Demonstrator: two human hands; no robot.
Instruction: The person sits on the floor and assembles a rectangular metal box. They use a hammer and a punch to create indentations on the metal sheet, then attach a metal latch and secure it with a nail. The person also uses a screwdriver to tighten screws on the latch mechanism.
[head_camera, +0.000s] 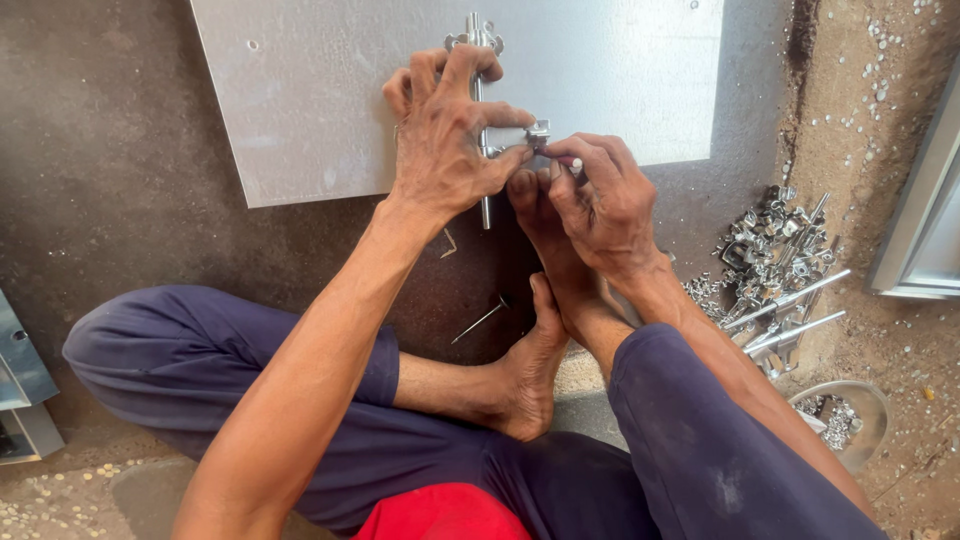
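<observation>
A small shiny metal bracket piece (539, 132) sits against the long chrome bolt rod (478, 110) that lies upright along the flat grey sheet-metal panel (320, 90), near the panel's lower edge at about twelve o'clock from the person's knees. The left hand (447, 130) is curled over the rod, thumb and forefinger pinched on the bracket piece. The right hand (598, 195), just at four o'clock from it and touching it fingertip to fingertip, is closed in a pinch on the same piece and a small white-tipped part; what that part is cannot be told. A bare foot (548, 215) presses on the panel's lower edge beneath both hands. On the dark concrete floor (120, 170), a loose thin steel nail (480, 320) lies at six o'clock from the hands. At three o'clock, well apart, lies a heap of chrome bolts and brackets (775, 260), with a shallow metal bowl (850, 415) of small fasteners below it.
</observation>
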